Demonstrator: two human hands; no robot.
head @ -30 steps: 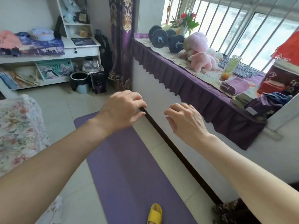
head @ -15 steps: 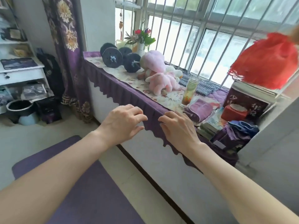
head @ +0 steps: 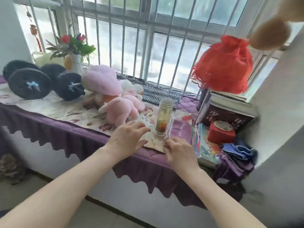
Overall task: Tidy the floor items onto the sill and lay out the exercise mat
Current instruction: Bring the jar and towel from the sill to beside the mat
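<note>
Across the whole width, a window sill draped in a scalloped purple cloth (head: 69, 134) under a pale floral runner, with white window bars behind. At its left end, two black round-plated dumbbells (head: 42, 84) lying side by side, touching the heap of pink plush toys (head: 115, 99) just to their right. Behind the dumbbells, a white vase of red and purple flowers (head: 74, 51). At the right end, a red gauzy drawstring bag (head: 222, 66) resting on top of stacked books (head: 228, 116), a small red box (head: 221, 131) in front of them and folded blue and purple fabric (head: 238, 153) by the wall. Near the middle, a tall clear glass jar with plant bits inside (head: 162, 119), upright on the runner's front corner. Left hand (head: 128, 140) open, fingers spread and slightly curled, empty, just left of the jar's base (contact with the cloth hard to judge). Right hand (head: 180, 153) open too, fingers bent down at the runner's edge, holding nothing. Exercise mat out of view.
</note>
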